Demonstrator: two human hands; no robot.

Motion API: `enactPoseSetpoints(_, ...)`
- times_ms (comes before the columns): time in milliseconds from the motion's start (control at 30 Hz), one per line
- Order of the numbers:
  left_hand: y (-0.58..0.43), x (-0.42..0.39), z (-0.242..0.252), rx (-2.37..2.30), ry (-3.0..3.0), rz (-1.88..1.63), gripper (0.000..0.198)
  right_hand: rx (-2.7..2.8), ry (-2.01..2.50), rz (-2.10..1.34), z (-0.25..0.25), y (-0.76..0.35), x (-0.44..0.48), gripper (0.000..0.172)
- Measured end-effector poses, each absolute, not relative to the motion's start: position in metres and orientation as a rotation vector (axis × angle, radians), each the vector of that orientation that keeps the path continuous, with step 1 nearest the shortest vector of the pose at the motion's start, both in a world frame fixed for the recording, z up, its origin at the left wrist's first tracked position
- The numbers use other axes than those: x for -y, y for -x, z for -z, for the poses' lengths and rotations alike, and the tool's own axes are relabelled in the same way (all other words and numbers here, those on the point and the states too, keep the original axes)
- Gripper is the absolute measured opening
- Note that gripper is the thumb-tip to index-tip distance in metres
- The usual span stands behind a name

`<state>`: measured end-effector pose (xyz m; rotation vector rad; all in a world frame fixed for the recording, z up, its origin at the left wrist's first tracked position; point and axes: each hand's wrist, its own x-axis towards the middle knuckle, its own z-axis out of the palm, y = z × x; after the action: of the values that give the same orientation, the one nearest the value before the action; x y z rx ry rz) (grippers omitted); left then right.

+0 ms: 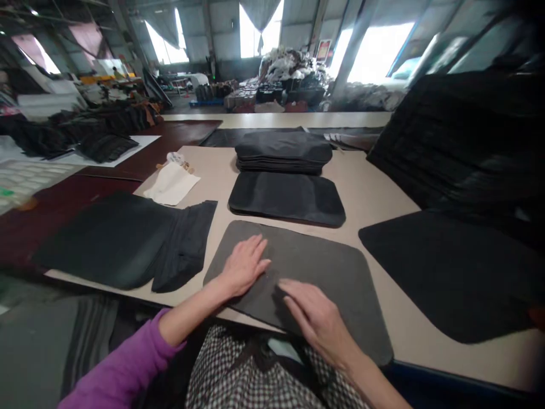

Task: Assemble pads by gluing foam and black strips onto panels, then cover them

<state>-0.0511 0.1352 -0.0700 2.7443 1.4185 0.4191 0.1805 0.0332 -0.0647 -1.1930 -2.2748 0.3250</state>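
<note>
While the left hand (244, 266) lies palm down on the grey sheet (327, 267), its fingers stretched out and clasping nothing, I see the right hand (313, 309) over the same sheet, nearer the body. Its fingers are lightly bent and hold nothing that I can make out; a dark shadow lies beneath them, and I cannot tell from my end whether the fingertips press down. The sheet lies flat on the table (366, 187) in front of the body, with its near right corner at the table's edge. Just beyond it I have a low black stack (287, 197), and behind that a taller stack (283, 149). To my left lies a dark sheet (114, 238), with narrower strips (185, 244) against its right side; past these I see a white cloth (172, 183). On my right, a black sheet (451, 272) points one corner towards the grey one, and a big dark pile (464, 136) rises behind it. A purple sleeve (128, 363) covers part of the left forearm, the right forearm shows bare, and a checked apron (238, 375) fills the bottom of my view.
</note>
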Motion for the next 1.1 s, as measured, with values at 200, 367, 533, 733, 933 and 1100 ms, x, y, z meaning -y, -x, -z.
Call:
enactPoseSetpoints(200, 0.006, -0.081, 0.076, -1.423, -2.728, -0.34, 0.069, 2.315, 1.448, 0.09, 0.102, -0.221, -0.075, 0.05)
enactPoseSetpoints(367, 0.029, -0.063, 0.083, -1.728, -2.608, -0.276, 0.071, 2.343, 1.462, 0.064, 0.11, -0.225, -0.073, 0.051)
enactPoseSetpoints(533, 0.06, -0.04, 0.088, -1.967, -2.553, -0.212, 0.076, 2.324, 1.491, 0.047, 0.105, -0.223, -0.072, 0.051)
enactPoseSetpoints(733, 0.092, -0.003, 0.114, -2.125, -2.581, -0.363, 0.08, 2.333, 1.517, 0.023, 0.102, -0.222, -0.069, 0.047)
enactPoseSetpoints(933, 0.103, -0.009, 0.087, -2.013, -2.618, -0.471, 0.074, 2.352, 1.461, -0.041, 0.099, -0.222, -0.067, 0.047)
enactPoseSetpoints(1100, 0.077, -0.094, 0.04, -1.396, -2.71, -0.426, 0.056, 2.493, 1.224, -0.161, 0.079, -0.211, -0.066, 0.04)
